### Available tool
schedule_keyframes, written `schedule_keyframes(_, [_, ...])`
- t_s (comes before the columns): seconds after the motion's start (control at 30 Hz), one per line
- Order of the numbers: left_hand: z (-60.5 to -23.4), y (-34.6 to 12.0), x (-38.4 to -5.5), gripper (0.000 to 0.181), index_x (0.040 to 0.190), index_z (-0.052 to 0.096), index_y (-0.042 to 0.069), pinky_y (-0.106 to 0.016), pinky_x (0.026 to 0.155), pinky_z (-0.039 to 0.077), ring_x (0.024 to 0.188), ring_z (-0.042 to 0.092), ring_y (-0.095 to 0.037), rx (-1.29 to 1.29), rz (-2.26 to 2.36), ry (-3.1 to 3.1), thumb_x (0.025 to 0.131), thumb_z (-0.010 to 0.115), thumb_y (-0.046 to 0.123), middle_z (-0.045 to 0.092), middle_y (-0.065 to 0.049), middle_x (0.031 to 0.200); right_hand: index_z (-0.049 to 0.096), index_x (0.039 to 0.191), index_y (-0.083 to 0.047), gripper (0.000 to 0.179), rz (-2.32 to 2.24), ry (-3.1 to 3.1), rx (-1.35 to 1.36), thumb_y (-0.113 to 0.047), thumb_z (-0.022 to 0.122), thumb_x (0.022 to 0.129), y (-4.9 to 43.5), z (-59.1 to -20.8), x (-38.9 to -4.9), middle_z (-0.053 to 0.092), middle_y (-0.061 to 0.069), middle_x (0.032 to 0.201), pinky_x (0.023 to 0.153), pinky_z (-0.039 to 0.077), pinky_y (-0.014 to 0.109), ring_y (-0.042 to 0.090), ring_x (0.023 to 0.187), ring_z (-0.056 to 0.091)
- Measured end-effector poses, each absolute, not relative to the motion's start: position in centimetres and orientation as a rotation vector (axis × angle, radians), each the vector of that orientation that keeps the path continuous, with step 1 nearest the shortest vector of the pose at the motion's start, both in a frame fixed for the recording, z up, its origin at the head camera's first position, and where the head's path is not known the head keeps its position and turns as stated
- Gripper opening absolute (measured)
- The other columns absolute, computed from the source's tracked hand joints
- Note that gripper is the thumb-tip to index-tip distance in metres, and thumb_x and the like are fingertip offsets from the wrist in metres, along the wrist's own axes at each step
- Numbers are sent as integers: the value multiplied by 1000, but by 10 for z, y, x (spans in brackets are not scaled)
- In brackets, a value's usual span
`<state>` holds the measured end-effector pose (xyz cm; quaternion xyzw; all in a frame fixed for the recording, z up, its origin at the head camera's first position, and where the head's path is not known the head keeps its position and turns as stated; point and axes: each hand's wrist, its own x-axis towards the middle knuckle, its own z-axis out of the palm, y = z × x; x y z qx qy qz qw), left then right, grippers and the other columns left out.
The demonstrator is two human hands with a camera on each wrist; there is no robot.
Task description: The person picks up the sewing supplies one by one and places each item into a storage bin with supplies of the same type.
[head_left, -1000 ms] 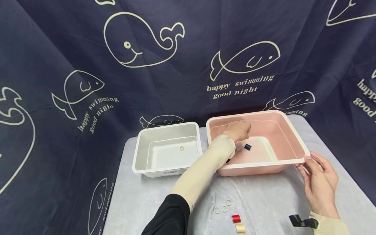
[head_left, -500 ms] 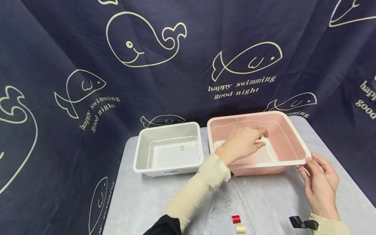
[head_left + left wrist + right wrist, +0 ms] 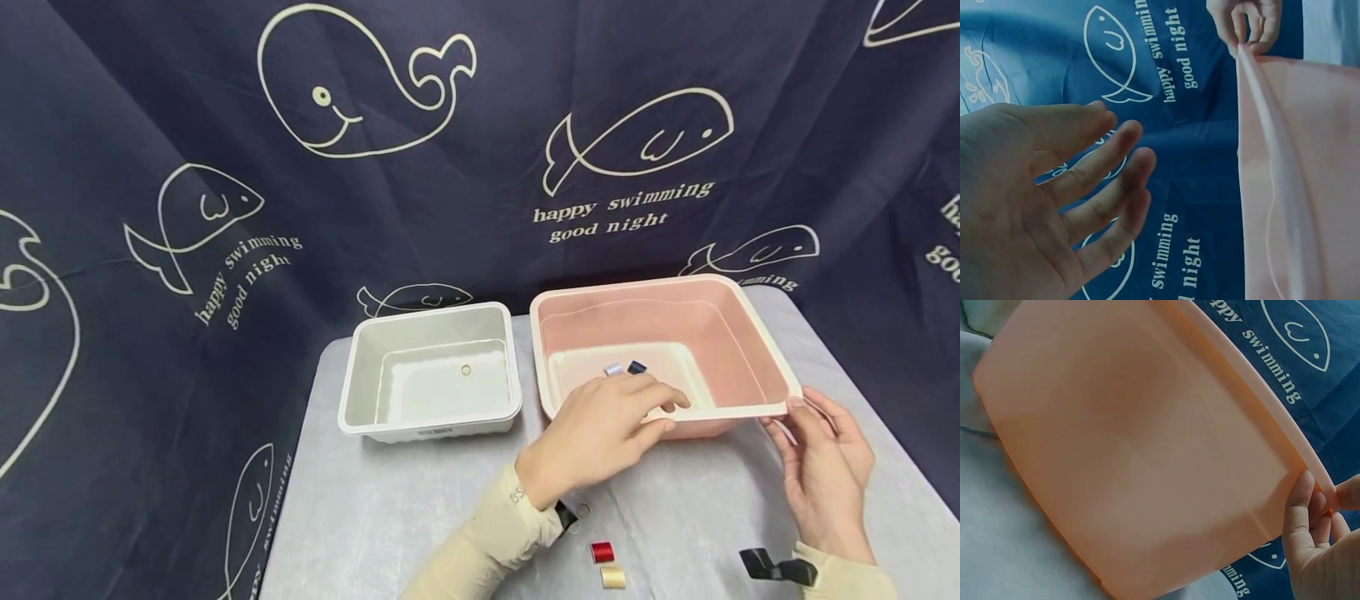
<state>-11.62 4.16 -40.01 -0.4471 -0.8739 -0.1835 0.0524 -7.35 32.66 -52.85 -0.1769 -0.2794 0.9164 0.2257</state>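
My left hand (image 3: 600, 437) is over the near rim of the pink plastic basin (image 3: 637, 289). Its fingers are loosely bent, and the left wrist view shows nothing in the palm (image 3: 1029, 231). At the basin's near right corner, my right hand (image 3: 828, 475) pinches the rim between thumb and fingers, a grip the right wrist view shows from outside the basin. Two small thread spools, one light blue (image 3: 613, 368) and one dark blue (image 3: 637, 367), lie on the basin's floor.
Left of the pink basin stands a smaller white basin (image 3: 347, 375) with one small ring (image 3: 466, 370) inside. Nearer on the grey cloth lie a red spool (image 3: 602, 552), a pale yellow spool (image 3: 612, 577) and small rings (image 3: 583, 510), partly hidden by the left wrist. Dark printed fabric (image 3: 450, 225) hangs behind.
My left hand has come up out of the pink basin and back toward its near rim, uncovering the two spools inside. The right hand has kept its grip on the corner.
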Motion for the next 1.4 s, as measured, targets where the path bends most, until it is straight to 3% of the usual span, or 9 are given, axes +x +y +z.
schedule_keyframes(0.37, [-430,8,-96,23,127,71,27,-10,106,42,114,62,3,-1401,-804,-2459,106,62,26,70,17,119,64,120,5,30,2554,-762,-458,19,55,96,327,-528,-74,75,18,103,72,65,39,28,83,79])
schedule_keyframes(1.07, [-492,-36,-74,20,118,71,29,-10,93,48,109,64,3,-1090,-1075,-2612,101,68,19,70,20,117,64,120,4,29,2566,-759,-456,19,54,96,328,-528,-73,76,18,103,72,65,38,28,82,79])
schedule_keyframes(1.4, [-513,-44,-67,18,116,73,24,-16,97,50,109,65,-4,-1085,-1135,-2500,101,68,16,71,13,117,65,120,4,29,2552,-784,-463,18,55,97,328,-526,-73,76,18,103,72,65,38,28,83,79])
